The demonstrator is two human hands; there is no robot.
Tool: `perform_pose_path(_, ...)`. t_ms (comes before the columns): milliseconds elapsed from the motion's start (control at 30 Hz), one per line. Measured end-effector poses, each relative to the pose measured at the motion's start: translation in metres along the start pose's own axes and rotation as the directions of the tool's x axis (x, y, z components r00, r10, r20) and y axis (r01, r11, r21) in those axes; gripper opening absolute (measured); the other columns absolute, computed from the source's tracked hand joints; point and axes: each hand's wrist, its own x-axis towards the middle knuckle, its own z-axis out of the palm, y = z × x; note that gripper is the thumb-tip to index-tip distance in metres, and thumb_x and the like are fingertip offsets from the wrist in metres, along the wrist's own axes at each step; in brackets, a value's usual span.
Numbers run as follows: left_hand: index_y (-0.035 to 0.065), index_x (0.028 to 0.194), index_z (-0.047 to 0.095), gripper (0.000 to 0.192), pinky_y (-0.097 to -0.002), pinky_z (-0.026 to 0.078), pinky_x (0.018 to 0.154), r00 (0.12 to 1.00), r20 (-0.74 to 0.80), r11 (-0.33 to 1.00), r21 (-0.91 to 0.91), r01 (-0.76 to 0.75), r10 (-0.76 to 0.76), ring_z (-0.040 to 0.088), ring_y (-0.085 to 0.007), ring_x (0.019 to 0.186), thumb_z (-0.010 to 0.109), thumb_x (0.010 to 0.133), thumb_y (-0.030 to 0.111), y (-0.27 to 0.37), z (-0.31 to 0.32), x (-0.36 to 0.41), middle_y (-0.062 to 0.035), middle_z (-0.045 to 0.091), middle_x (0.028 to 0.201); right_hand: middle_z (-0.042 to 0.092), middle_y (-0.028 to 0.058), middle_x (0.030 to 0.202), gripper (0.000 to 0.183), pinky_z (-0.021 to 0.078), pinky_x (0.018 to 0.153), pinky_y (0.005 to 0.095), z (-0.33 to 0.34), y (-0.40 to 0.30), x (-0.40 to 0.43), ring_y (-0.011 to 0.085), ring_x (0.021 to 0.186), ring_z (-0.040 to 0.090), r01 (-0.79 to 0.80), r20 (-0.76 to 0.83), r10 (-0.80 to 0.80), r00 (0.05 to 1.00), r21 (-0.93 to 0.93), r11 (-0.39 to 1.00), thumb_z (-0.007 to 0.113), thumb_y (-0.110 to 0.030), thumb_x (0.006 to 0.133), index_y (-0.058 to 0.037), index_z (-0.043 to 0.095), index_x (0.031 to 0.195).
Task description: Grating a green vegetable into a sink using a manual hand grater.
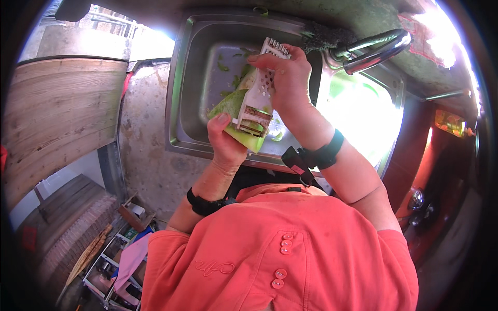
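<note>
My left hand [225, 138] grips the lower end of a wedge of green-skinned gourd or melon [229, 104], thumb on its rind. Part of the skin is dark green and the lower part pale green. My right hand [290, 74] is closed around a white plastic grater-peeler [257, 102] with round holes and metal blade slots. Its slotted lower end lies over the wedge, touching it as far as I can see. Both are above the left basin of a stainless steel sink [190, 89]. Green peelings [222, 67] lie on the basin floor below.
A chrome faucet [375, 50] reaches over the bright right basin [362, 120]. A dark scouring mesh [328, 38] rests at the sink's back edge. A bottle of yellow liquid [450, 123] stands far right. Wooden boards [66, 120] are at left, with a cluttered rack [116, 268] below.
</note>
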Motion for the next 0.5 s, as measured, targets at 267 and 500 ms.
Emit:
perform_pose_path(267, -0.0018, 0.129, 0.042, 0.072, -0.0439, 0.051, 0.082, 0.999, 0.031, 0.999, -0.034, -0.018, 0.019, 0.06, -0.0329, 0.1, 0.054, 0.072, 0.04, 0.008, 0.003, -0.011, -0.0173, 0.057, 0.116, 0.062, 0.0148, 0.077, 0.044, 0.0516, 0.063, 0.0318, -0.008, 0.015, 0.015, 0.0241, 0.066, 0.064, -0.138, 0.056, 0.137, 0.989, 0.012, 0.99, 0.064, 0.011, 0.063, 0.0078, 0.044, 0.102)
perform_pose_path(500, -0.0014, 0.13, 0.041, 0.077, -0.0452, 0.055, 0.067, 0.999, 0.031, 1.0, -0.003, 0.004, -0.004, 0.062, -0.0385, 0.091, 0.054, 0.07, 0.046, 0.006, -0.001, -0.011, -0.0217, 0.057, 0.113, 0.063, 0.0153, 0.08, 0.046, 0.0515, 0.065, 0.0319, -0.01, 0.022, 0.024, 0.025, 0.069, 0.064, -0.111, 0.053, 0.117, 0.992, -0.102, 0.989, 0.064, 0.011, 0.062, 0.0085, 0.045, 0.104)
